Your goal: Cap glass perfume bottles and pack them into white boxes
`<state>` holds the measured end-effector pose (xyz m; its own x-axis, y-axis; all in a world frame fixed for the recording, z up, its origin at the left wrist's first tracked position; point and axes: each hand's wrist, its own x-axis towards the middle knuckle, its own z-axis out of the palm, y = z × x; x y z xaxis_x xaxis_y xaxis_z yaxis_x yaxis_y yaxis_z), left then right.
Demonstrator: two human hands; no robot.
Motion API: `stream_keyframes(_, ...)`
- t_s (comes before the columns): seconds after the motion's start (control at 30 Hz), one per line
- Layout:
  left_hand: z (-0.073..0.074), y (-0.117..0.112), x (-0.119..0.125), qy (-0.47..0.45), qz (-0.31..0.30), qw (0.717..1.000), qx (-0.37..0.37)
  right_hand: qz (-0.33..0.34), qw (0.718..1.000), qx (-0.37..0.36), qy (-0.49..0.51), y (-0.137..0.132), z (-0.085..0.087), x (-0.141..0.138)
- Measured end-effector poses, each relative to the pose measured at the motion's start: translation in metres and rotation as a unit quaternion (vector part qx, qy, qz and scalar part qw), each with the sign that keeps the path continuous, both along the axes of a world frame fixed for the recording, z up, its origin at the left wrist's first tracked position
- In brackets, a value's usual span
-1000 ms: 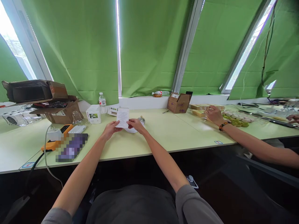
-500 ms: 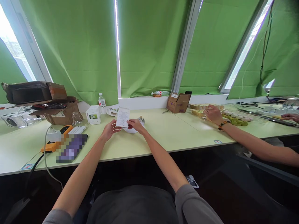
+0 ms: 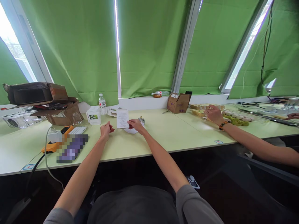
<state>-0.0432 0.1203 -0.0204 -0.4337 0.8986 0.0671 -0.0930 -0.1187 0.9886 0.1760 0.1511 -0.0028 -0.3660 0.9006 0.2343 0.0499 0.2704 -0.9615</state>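
A white sheet of paper [image 3: 122, 118] with lines of print stands raised over the table. My right hand [image 3: 136, 125] pinches it by its right edge. Left of the sheet and apart from it is my left hand [image 3: 107, 129], its fingers curled in and nothing visible in them. Behind my right hand shows part of a small round metallic object [image 3: 141, 120], whose kind I cannot make out. Under the sheet lies a white flat thing [image 3: 131, 131], mostly hidden. A small white box [image 3: 112, 112] is just behind the sheet, partly covered.
Left stand a white box [image 3: 93, 115], a water bottle [image 3: 102, 104], a glass [image 3: 77, 119] and open cardboard boxes [image 3: 62, 115]. A blurred-out dark object [image 3: 72, 149] and cables lie nearer. Another carton [image 3: 178, 103] is at the back. On the right a co-worker's hand [image 3: 213, 114] reaches over small items.
My left hand has let go of the paper, drawn back to the left and curled its fingers. The paper, in my right hand, is now more upright and turned flatter towards me.
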Motion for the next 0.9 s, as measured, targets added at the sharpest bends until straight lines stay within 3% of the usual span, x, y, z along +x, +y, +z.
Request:
stream_keyframes(0.17,0.002,-0.002,0.002,0.028,-0.006,0.999,0.021,-0.005,1.000,-0.007,-0.004,0.002,-0.002,0.000)
stream_keyframes(0.6,0.007,-0.013,0.016,0.100,-0.181,0.977,0.046,0.033,0.999,-0.014,-0.009,0.000,-0.005,0.000)
stream_keyframes(0.9,0.006,-0.009,0.013,0.092,-0.149,0.984,0.021,0.029,0.998,-0.012,-0.058,0.004,-0.007,0.000)
